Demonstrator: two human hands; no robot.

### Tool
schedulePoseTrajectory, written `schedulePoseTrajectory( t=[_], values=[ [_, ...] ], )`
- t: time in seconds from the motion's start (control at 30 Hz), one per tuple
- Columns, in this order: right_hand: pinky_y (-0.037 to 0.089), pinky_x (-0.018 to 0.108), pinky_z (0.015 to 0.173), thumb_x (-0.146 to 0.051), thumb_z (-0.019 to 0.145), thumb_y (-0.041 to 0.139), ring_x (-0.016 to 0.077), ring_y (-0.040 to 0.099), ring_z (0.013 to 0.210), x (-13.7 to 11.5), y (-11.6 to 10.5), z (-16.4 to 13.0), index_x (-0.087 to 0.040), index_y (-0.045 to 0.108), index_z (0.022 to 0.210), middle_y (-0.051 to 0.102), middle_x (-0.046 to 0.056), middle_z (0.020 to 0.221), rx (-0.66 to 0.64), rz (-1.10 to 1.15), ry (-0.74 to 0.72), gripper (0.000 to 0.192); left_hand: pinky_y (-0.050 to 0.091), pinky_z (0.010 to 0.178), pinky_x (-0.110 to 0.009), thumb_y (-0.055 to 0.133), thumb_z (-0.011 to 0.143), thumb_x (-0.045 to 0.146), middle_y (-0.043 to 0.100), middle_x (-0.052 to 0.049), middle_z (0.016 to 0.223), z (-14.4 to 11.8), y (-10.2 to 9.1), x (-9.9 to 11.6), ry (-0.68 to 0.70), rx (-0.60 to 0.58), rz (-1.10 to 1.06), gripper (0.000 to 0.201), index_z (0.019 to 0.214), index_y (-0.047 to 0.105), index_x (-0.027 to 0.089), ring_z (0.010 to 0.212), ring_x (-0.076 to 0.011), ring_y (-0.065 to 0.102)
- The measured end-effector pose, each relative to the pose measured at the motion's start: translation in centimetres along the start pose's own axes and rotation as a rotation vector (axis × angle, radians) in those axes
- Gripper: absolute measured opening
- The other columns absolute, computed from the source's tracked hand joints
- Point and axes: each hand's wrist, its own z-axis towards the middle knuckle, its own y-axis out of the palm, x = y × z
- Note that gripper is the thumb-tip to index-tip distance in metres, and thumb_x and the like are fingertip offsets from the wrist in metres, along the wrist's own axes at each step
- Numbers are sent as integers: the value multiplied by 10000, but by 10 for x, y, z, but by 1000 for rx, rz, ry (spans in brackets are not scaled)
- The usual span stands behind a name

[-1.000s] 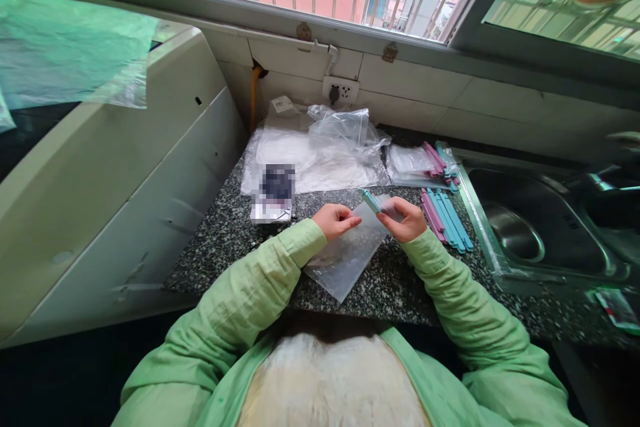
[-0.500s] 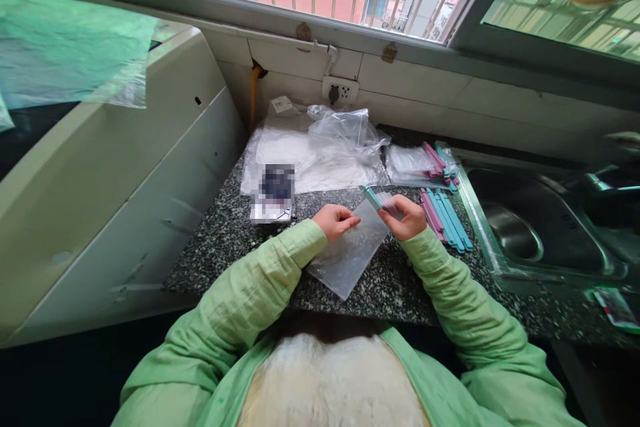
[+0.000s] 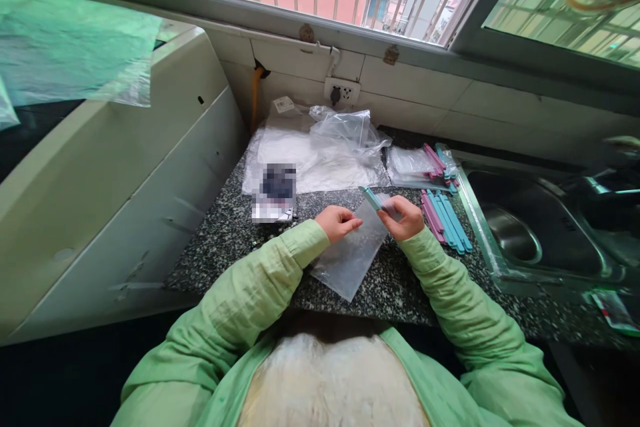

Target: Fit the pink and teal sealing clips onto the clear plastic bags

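Observation:
A frosted clear plastic bag (image 3: pixel 345 268) hangs slanted over the speckled counter, its lower corner toward me. My left hand (image 3: pixel 338 223) is closed in a pinch at the bag's left edge. In my right hand (image 3: pixel 405 219), thumb and fingers are closed round a teal bag clip (image 3: pixel 371 197) at the bag's upper end. Whether the clip is fastened on the bag, I cannot tell. Loose pink and teal clips (image 3: pixel 450 221) lie side by side just right of my right hand. Behind them rests a stack of clear bags (image 3: pixel 413 161) with more clips on it.
Large crumpled plastic bags (image 3: pixel 310 153) cover the back of the counter (image 3: pixel 220 247), with a blurred-out packet (image 3: pixel 274 192) before them. A steel sink (image 3: pixel 537 227) borders the right side. At left stands a pale appliance (image 3: pixel 165 147); a wall socket (image 3: pixel 343 91) is behind.
Both hands keep their grip on the bag and clip. The bag's lower corner has shifted slightly right; the whole view has moved a little.

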Motion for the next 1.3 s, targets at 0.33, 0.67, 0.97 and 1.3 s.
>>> schedulePoseTrajectory(
  t=[0.33,0.67,0.97,1.3],
  values=[
    [314,247,484,-286,728,536,101,380,507,13,-4,0,-191,480,603,440,-9,564,82,6,15,167,238,441,-204,510,684,442,381,51,421,0,-1,-3,-57,-8,26,372,509,532,115,443,-56,311],
    [318,246,493,-304,724,551,101,382,510,17,-8,2,-191,500,606,433,-16,556,162,-13,95,171,245,422,-198,506,695,431,413,47,402,1,0,-5,-46,-19,3,370,504,549,116,406,-49,321],
    [318,240,496,-291,713,560,99,389,509,22,-4,2,-187,502,593,442,-18,549,148,-22,134,169,252,429,-201,516,701,381,446,40,418,2,0,-3,-68,-34,30,327,520,569,114,408,-51,328],
    [324,239,503,-284,708,566,94,382,508,23,-6,3,-180,504,593,437,-23,545,154,3,138,167,247,445,-219,514,701,445,424,40,399,1,-3,2,-142,-44,67,386,528,598,111,403,-58,311]
  ],
)
